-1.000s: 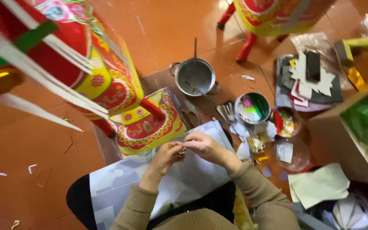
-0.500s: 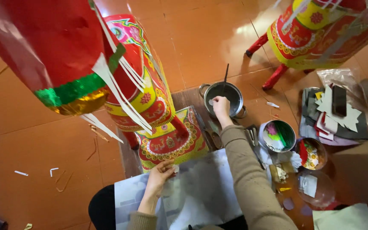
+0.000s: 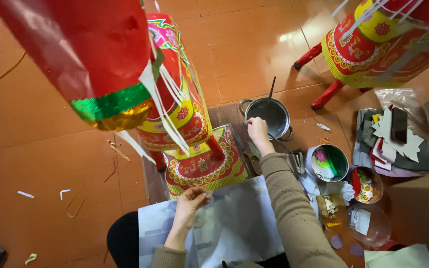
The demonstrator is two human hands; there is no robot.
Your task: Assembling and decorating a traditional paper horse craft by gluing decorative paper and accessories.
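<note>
My right hand (image 3: 257, 130) reaches forward to the near rim of a small metal pot (image 3: 269, 115) that has a stick standing in it; its fingers are bent at the rim, and I cannot tell whether they hold anything. My left hand (image 3: 190, 202) rests, fingers curled, on the near edge of a red and yellow patterned paper piece (image 3: 202, 164), above a pale sheet (image 3: 234, 223) spread over my lap. A large red paper figure (image 3: 175, 94) with green and gold trim hangs close on the left.
A second red paper figure (image 3: 373, 44) stands at the far right. Right of the pot are a bowl of coloured foil scraps (image 3: 329, 163), a bowl of cut-outs (image 3: 368, 184), scissors (image 3: 299, 161), a pile of paper shapes (image 3: 395, 136) and a cardboard box (image 3: 423, 203). Paper scraps litter the orange tiled floor (image 3: 50, 149).
A second ago both hands worked together over my lap. My right hand then reached out to the pot and now sits slightly nearer its rim; my left hand stayed by the patterned piece.
</note>
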